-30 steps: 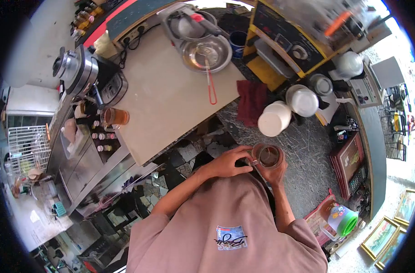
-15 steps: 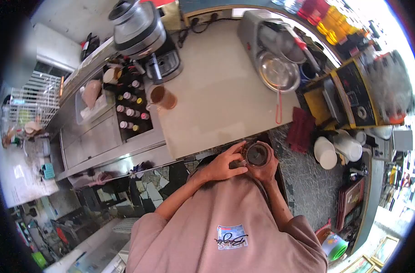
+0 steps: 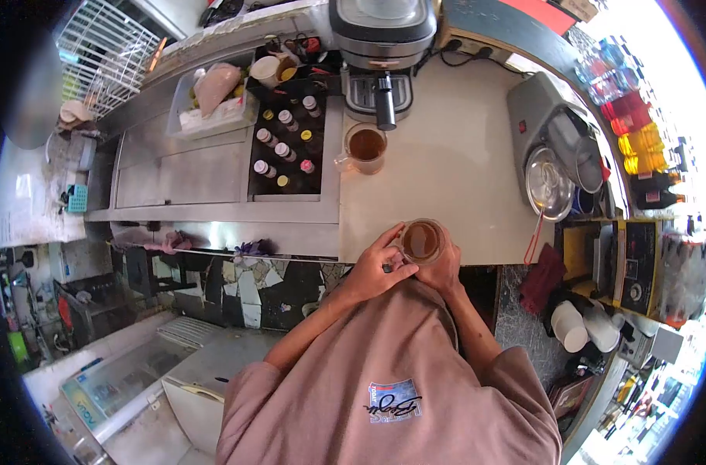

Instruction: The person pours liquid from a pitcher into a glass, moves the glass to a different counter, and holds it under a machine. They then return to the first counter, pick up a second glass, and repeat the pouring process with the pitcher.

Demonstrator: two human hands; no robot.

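Observation:
A clear glass mug [image 3: 422, 241] of brown liquid is held upright in front of my chest, at the near edge of the counter [image 3: 454, 186]. My right hand [image 3: 444, 270] wraps round its far right side. On the left, my left hand [image 3: 375, 273] grips the mug at its handle, index finger and thumb against the glass. A second glass mug [image 3: 366, 149], also with brown liquid, stands farther back on the counter, below the espresso machine [image 3: 380, 70]. Neither hand touches that one.
Several capped bottles [image 3: 287, 151] sit in a recessed well to the left, beside a plastic tub [image 3: 184, 116]. A grey machine [image 3: 535, 116] with a metal bowl [image 3: 549, 184] stands at right. White cups [image 3: 570, 329] and a dark red cloth [image 3: 542, 280] lie lower right.
My view has turned, so the counter, bottles and espresso machine sit farther right in it. The held mug has come over the counter's near edge, still in both hands.

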